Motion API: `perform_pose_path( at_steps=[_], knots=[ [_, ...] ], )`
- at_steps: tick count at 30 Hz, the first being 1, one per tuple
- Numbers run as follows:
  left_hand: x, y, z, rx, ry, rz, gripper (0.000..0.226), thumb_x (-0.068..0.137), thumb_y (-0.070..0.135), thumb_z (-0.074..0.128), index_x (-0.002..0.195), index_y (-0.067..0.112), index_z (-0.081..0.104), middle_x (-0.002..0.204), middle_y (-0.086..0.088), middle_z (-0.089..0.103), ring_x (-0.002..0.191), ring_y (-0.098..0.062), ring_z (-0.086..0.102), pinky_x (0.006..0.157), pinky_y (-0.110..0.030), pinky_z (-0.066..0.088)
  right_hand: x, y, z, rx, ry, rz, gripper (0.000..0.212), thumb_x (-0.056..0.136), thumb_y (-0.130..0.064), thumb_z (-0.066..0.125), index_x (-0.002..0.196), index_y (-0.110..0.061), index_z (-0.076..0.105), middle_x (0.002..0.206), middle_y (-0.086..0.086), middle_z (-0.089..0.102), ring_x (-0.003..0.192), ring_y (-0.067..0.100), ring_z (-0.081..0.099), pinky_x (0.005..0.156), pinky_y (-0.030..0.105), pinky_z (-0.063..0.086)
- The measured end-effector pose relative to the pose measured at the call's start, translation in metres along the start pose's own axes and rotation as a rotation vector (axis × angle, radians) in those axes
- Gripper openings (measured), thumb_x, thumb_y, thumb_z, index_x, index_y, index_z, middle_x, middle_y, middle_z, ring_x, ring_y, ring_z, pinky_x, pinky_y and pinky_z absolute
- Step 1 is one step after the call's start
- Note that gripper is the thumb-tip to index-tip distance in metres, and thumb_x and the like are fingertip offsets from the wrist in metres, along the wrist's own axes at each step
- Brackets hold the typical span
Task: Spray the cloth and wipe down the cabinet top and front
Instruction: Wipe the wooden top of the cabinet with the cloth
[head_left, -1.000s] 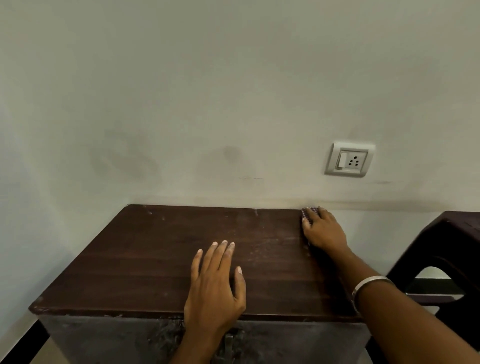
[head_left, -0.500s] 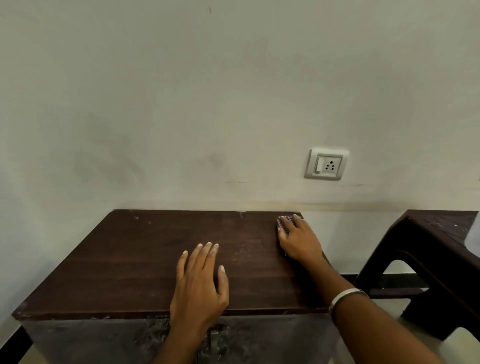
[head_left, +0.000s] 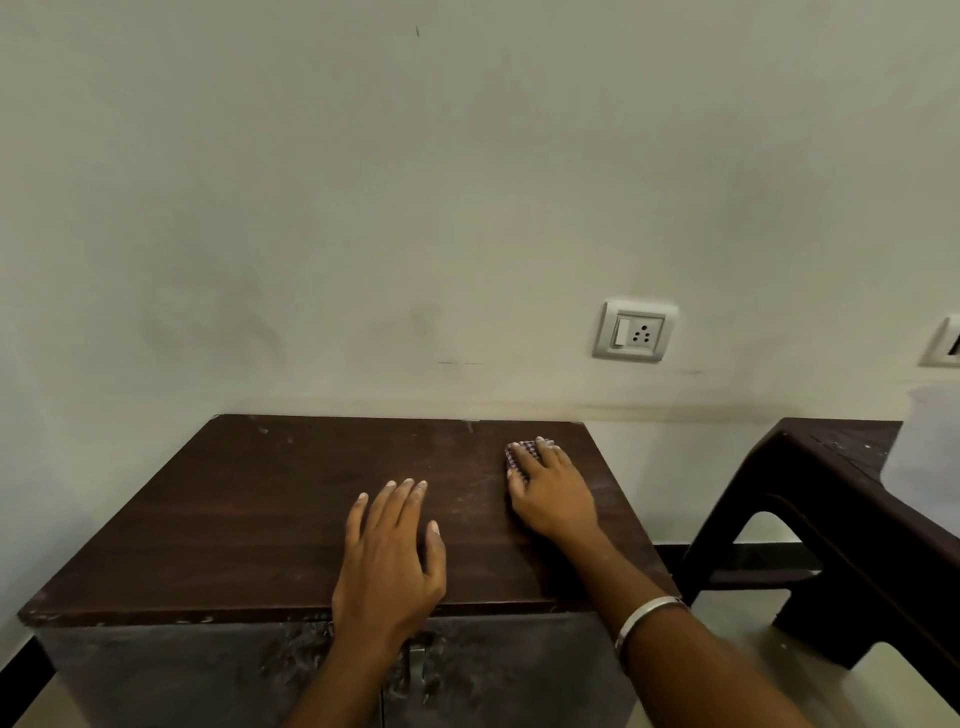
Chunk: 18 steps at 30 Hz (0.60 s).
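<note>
hands 2: left hand (head_left: 387, 558), right hand (head_left: 553, 491) | cloth (head_left: 522, 451) 1 | cabinet (head_left: 260, 519) 1 | wall sockets (head_left: 635, 330) 2 | stool (head_left: 852, 519) 1 | bangle (head_left: 647, 616) 1

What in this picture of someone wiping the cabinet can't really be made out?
- Cloth: mostly hidden under the right hand in the head view; only a checked edge shows.
- Cabinet front: cut off by the bottom edge; the left hand and its forearm cover the latch area.
- Second wall plate: cut by the right edge.
- Pale blur above the stool: unreadable.
</note>
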<state>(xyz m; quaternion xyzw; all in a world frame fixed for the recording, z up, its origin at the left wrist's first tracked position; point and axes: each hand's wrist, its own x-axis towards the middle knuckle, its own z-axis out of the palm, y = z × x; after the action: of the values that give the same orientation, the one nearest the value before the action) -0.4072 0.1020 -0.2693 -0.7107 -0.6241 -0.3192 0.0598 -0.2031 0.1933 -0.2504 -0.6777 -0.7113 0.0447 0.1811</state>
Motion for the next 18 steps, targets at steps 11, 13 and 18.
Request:
perform_pose_path(
  at_steps=[11, 13, 18],
  knots=[
    [0.001, -0.001, 0.003, -0.007, 0.010, 0.007, 0.056, 0.090, 0.041, 0.028, 0.134, 0.016, 0.052, 0.137, 0.000, 0.055, 0.134, -0.015, 0.043, 0.118, -0.040, 0.019, -0.020, 0.067, -0.022, 0.004, 0.108, 0.240, 0.054, 0.096, -0.043, 0.034, 0.147, -0.027, 0.038, 0.157, 0.009, 0.031, 0.145, 0.026, 0.025, 0.121, 0.039, 0.018],
    [0.001, 0.000, 0.003, -0.001, 0.014, 0.007, 0.057, 0.090, 0.041, 0.028, 0.134, 0.016, 0.053, 0.136, -0.001, 0.056, 0.133, -0.016, 0.044, 0.118, -0.040, 0.019, -0.022, 0.058, -0.019, -0.042, 0.104, 0.229, 0.055, 0.095, -0.044, 0.032, 0.148, -0.028, 0.037, 0.157, 0.009, 0.031, 0.145, 0.026, 0.024, 0.121, 0.039, 0.018],
    [0.000, 0.000, 0.002, 0.004, 0.008, 0.006, 0.057, 0.090, 0.042, 0.027, 0.135, 0.016, 0.051, 0.138, 0.000, 0.055, 0.134, -0.015, 0.042, 0.118, -0.040, 0.019, -0.039, 0.011, -0.008, -0.044, 0.074, 0.111, 0.056, 0.096, -0.047, 0.030, 0.149, -0.030, 0.033, 0.159, 0.006, 0.027, 0.148, 0.024, 0.020, 0.122, 0.039, 0.016]
  ],
)
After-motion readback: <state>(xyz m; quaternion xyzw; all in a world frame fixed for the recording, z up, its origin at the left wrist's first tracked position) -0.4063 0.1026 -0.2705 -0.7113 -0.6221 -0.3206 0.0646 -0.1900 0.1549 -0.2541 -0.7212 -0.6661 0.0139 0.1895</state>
